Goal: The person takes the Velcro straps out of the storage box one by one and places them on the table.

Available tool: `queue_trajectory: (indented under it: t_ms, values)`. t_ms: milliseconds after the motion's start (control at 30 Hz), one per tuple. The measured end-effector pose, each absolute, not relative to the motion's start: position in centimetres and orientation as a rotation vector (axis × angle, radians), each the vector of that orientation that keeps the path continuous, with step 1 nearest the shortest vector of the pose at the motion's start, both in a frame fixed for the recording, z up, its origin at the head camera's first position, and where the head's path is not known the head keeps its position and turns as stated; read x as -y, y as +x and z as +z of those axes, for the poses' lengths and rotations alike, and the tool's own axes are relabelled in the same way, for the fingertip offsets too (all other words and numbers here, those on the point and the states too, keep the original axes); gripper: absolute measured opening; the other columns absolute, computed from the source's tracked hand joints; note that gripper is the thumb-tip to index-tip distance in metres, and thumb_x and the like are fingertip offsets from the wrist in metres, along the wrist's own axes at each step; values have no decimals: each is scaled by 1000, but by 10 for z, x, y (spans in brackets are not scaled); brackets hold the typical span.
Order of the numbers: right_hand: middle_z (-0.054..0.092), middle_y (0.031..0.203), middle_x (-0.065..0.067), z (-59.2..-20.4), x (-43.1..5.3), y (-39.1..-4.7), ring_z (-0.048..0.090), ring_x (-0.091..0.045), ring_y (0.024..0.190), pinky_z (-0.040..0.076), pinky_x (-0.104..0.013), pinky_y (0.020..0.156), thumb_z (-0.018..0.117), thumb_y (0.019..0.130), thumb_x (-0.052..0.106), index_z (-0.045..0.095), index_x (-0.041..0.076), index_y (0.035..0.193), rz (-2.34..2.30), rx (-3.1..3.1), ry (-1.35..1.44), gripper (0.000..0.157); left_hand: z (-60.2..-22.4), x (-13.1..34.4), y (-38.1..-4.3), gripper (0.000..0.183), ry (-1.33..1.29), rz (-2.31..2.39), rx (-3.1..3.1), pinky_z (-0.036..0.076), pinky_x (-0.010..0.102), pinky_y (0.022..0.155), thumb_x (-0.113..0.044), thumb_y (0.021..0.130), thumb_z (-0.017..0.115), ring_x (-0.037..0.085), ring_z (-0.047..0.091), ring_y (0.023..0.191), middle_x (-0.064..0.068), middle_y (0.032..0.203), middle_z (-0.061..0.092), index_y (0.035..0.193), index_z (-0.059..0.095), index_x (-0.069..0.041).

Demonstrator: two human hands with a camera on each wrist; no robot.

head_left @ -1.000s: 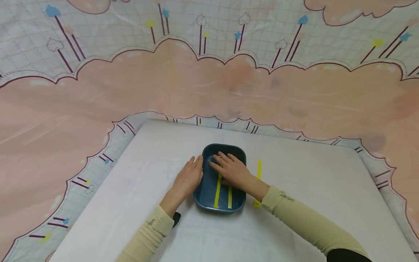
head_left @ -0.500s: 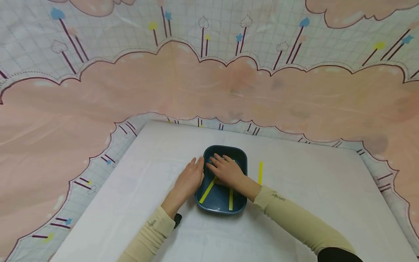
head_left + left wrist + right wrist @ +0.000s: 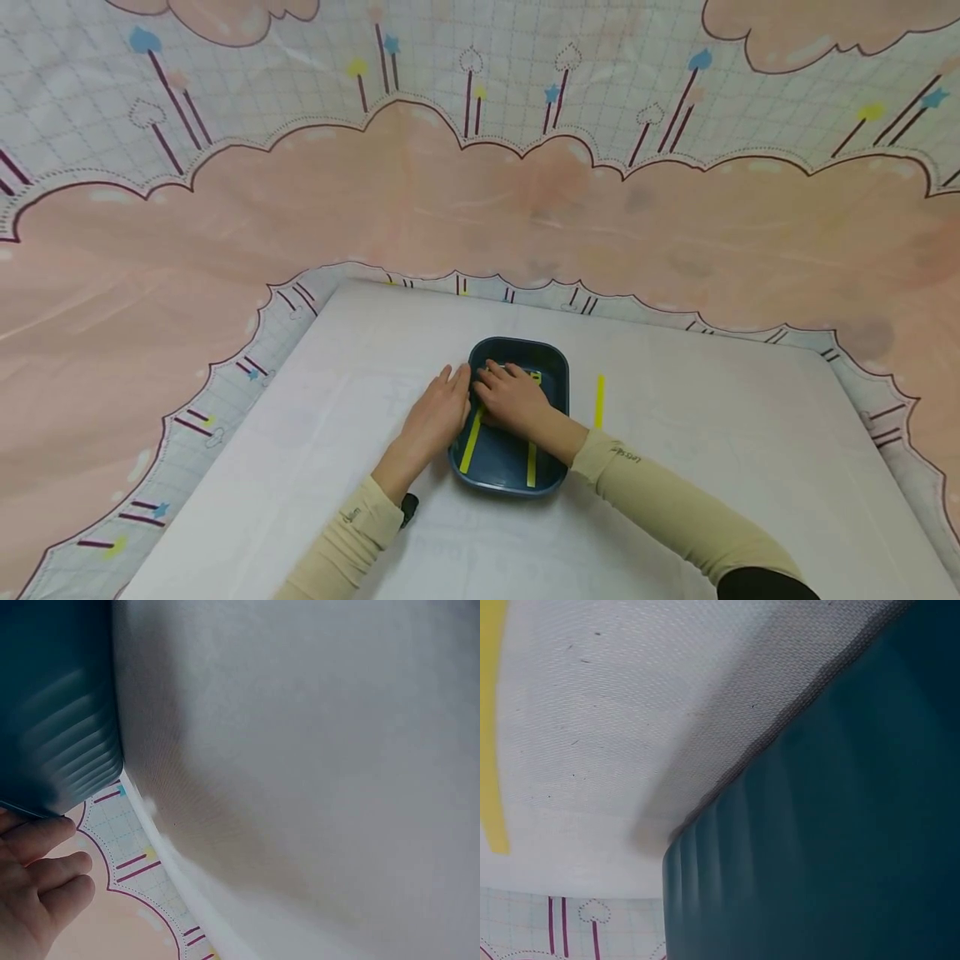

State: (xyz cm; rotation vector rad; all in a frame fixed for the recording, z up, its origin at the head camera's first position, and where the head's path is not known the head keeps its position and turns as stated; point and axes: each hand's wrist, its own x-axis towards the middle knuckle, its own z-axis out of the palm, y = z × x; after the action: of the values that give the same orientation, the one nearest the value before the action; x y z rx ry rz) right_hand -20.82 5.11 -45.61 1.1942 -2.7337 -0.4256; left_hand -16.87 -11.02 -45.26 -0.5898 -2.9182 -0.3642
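Note:
A dark teal rectangular tray [image 3: 510,482] with rounded corners stands on a white surface, and yellow strips lie inside it. My left hand [image 3: 437,408] rests along its left side, fingers pointing forward; in the left wrist view the hand [image 3: 37,885] has a fingertip right at the rim. Reaching into the tray, my right hand [image 3: 513,400] lies over the far part of the left yellow strip [image 3: 470,446]. Whether it pinches this strip I cannot tell, as the thumb is hidden. The right yellow strip [image 3: 532,467] passes under the right wrist, its far end dark-marked.
Another yellow strip [image 3: 599,400] lies on the white surface right of the tray, its near part behind the sleeve [image 3: 652,483]. The white tabletop [image 3: 750,433] is bordered by a patterned cloth [image 3: 360,204] at the back and left.
My right hand has moved left inside the tray. The left strip has swung and shifted toward the left wall, then straightened somewhat. My left hand stays at the tray's side.

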Motion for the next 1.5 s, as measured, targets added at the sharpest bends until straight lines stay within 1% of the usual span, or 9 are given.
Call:
queue_trajectory:
  t_ms: [133, 300, 567, 700, 800, 967, 1100, 1400, 1500]
  values:
    - [55, 141, -6, -458, -50, -208, 45, -24, 136, 41, -42, 107, 62, 93, 47, 61, 16, 132, -416, 2741, 1201, 49, -452, 110, -167, 46, -587, -377, 2923, 38, 48, 108, -12, 100, 51, 39, 45, 133, 20, 139, 53, 140, 44, 9]
    - [56, 140, -6, -459, -50, -208, 45, -25, 135, 41, -42, 107, 63, 93, 45, 65, 20, 128, -390, 2746, 1215, 43, -450, 110, -166, 46, -595, -361, 2923, 39, 47, 108, -12, 100, 52, 39, 45, 132, 20, 139, 53, 141, 44, 8]
    - [57, 139, -5, -458, -50, -209, 46, -25, 135, 42, -42, 106, 64, 93, 43, 68, 21, 125, -356, 2759, 1226, 39, -451, 111, -167, 48, -596, -339, 2936, 38, 47, 109, -14, 100, 53, 38, 44, 134, 19, 141, 52, 142, 43, 8]
    - [58, 138, -4, -458, -50, -209, 47, -25, 134, 43, -42, 106, 64, 94, 38, 69, 21, 125, -353, 2763, 1242, 35, -452, 110, -168, 49, -585, -336, 2953, 37, 47, 109, -15, 101, 52, 38, 43, 134, 19, 142, 51, 143, 42, 7]
    - [57, 139, -3, -456, -49, -210, 46, -24, 135, 42, -43, 106, 63, 96, 29, 67, 22, 127, -369, 2781, 1250, 31, -452, 110, -168, 49, -581, -326, 2953, 37, 47, 109, -15, 100, 53, 38, 43, 134, 19, 142, 51, 143, 42, 7]
    - [56, 141, -3, -455, -49, -210, 45, -24, 136, 41, -43, 107, 64, 95, 16, 65, 23, 130, -388, 2803, 1262, 35, -452, 110, -168, 49, -578, -314, 2951, 37, 47, 109, -14, 100, 53, 38, 42, 135, 19, 142, 51, 143, 42, 7]
    - [58, 138, -1, -454, -49, -211, 46, -23, 134, 41, -43, 107, 65, 95, 15, 65, 23, 129, -405, 2783, 1285, 36, -451, 109, -168, 49, -577, -314, 2963, 37, 47, 110, -14, 101, 52, 38, 42, 135, 19, 142, 50, 143, 41, 8]
    - [62, 133, 2, -453, -51, -213, 50, -22, 130, 43, -41, 105, 62, 96, 14, 66, 23, 127, -409, 2728, 1337, 33, -449, 110, -167, 48, -589, -329, 2958, 37, 47, 110, -13, 100, 52, 39, 42, 135, 20, 142, 50, 143, 41, 8]
    - [63, 131, 3, -454, -52, -214, 52, -20, 128, 44, -39, 104, 60, 97, 14, 65, 23, 128, -424, 2700, 1374, 32, -450, 110, -167, 48, -594, -339, 2953, 37, 47, 109, -13, 100, 52, 39, 43, 134, 20, 142, 51, 142, 42, 9]
